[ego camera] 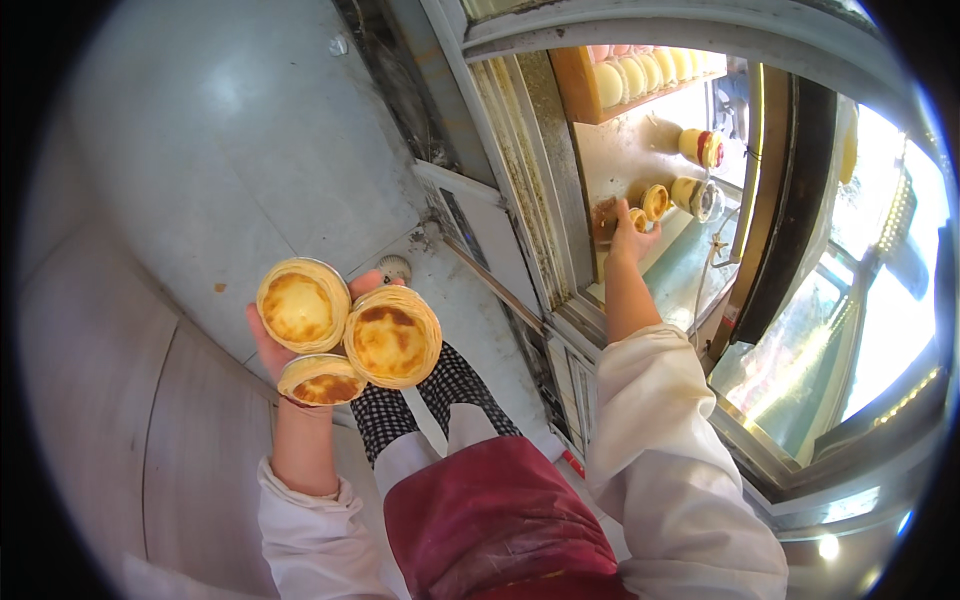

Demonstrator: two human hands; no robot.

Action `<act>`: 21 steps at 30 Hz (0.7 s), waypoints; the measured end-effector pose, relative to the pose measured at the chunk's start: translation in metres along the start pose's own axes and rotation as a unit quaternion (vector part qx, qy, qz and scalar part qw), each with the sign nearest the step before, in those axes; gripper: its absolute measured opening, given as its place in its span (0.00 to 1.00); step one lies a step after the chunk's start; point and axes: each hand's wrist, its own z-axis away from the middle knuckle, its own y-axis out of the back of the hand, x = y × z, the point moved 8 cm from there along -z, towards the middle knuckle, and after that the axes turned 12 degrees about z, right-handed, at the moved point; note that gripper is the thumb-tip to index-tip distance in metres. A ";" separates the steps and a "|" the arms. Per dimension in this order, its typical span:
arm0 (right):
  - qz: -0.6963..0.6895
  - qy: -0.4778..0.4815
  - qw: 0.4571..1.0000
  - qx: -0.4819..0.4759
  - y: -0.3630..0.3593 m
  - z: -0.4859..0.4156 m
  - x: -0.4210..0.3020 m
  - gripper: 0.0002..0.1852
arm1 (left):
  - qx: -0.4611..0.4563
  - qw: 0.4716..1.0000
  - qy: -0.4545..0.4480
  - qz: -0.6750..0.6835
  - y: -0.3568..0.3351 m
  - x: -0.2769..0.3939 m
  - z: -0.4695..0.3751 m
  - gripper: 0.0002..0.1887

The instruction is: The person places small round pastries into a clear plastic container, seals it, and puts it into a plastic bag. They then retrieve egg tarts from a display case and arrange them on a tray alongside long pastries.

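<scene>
Three baked egg tarts rest together in my left hand (270, 346), held over the floor. The upper-left tart (298, 306) has a pale yellow centre with light browning. Beside it, the right tart (394, 336) shows a darker scorched patch. A third, lower tart (324, 380) is tilted, and the tarts cover most of my palm. My right hand (634, 241) reaches inside a lit display case, its thumb and fingers around a small egg tart (637, 219). Just beyond my fingertips, another egg tart (655, 201) sits on the case's shelf (611, 161).
Two dessert cups, one with red layers (699, 146) and one with dark layers (690, 195), are in the case. Behind them, a wooden tray (577, 82) holds several macarons (634, 79). The metal door frame (517, 172) borders the opening. A cord (705, 277) hangs near my right forearm.
</scene>
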 end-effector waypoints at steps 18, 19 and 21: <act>0.094 0.030 0.994 -0.054 -0.008 -0.085 -0.038 0.49 | 0.025 1.000 -0.019 -0.001 -0.007 0.027 0.033 0.41; 0.093 0.039 0.994 -0.041 -0.005 -0.080 -0.043 0.48 | 0.032 0.999 -0.025 0.001 -0.008 0.028 0.036 0.41; 0.096 0.057 0.994 -0.011 0.006 -0.060 -0.053 0.47 | 0.030 0.999 -0.026 -0.007 -0.016 0.026 0.043 0.40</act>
